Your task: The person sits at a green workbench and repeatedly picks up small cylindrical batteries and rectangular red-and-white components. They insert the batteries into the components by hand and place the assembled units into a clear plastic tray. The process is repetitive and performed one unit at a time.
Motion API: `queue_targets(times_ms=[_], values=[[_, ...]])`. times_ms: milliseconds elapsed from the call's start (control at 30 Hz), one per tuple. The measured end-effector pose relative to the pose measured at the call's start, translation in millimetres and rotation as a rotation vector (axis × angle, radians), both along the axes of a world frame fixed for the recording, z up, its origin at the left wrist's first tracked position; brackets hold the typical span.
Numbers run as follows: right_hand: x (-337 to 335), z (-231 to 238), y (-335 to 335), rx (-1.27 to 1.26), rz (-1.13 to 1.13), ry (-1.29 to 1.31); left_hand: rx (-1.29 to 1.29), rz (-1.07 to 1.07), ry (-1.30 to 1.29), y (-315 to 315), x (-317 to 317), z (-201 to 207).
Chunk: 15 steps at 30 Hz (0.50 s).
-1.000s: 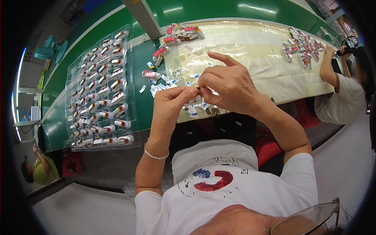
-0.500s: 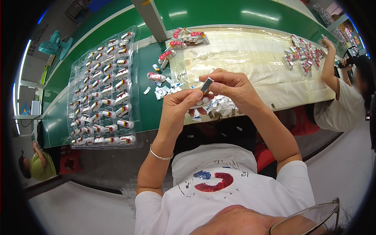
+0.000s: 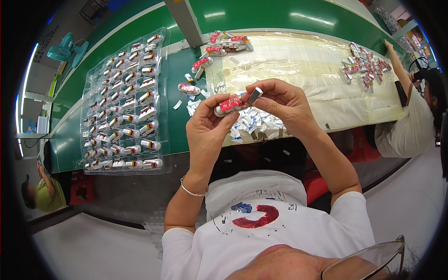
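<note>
My left hand (image 3: 204, 128) grips a rounded white piece with a red patterned top (image 3: 228, 106) between thumb and fingers. Beside it, my right hand (image 3: 290, 107) pinches a small block (image 3: 255, 95) with a dark grey face and white edges. The two parts are close together; whether they touch is hard to tell. Below my hands lies a heap of small white and blue paper scraps (image 3: 261, 122). Another red-and-white piece (image 3: 188, 88) rests on the green table just beyond my left hand.
A clear blister tray (image 3: 164, 88) filled with rows of white pieces stands to the left. More red-and-white pieces (image 3: 228, 45) lie at the back near a metal post (image 3: 184, 21). Further right, a co-worker (image 3: 396, 133) sits by another pile (image 3: 366, 67) on the taped yellowish sheet (image 3: 303, 60).
The piece in my left hand has turned, so its red top now shows. My right hand has drawn slightly right with the grey block. The co-worker's arm at right has shifted.
</note>
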State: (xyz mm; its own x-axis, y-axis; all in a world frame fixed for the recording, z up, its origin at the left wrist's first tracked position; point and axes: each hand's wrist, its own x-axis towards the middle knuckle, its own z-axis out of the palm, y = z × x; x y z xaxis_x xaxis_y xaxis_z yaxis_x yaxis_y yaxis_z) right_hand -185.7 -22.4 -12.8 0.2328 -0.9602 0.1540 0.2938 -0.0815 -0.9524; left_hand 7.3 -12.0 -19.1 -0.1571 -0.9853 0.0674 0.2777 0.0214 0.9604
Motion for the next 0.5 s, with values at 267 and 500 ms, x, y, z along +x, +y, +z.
queue_targets(times_ms=[267,500], values=[[5,20,8,0.142,0.056,0.038,-0.277,0.110,-0.155,3,-1,-6],[8,17,6,0.030,-0.076,0.156,-0.229,0.137,-0.046,7,-7,0]])
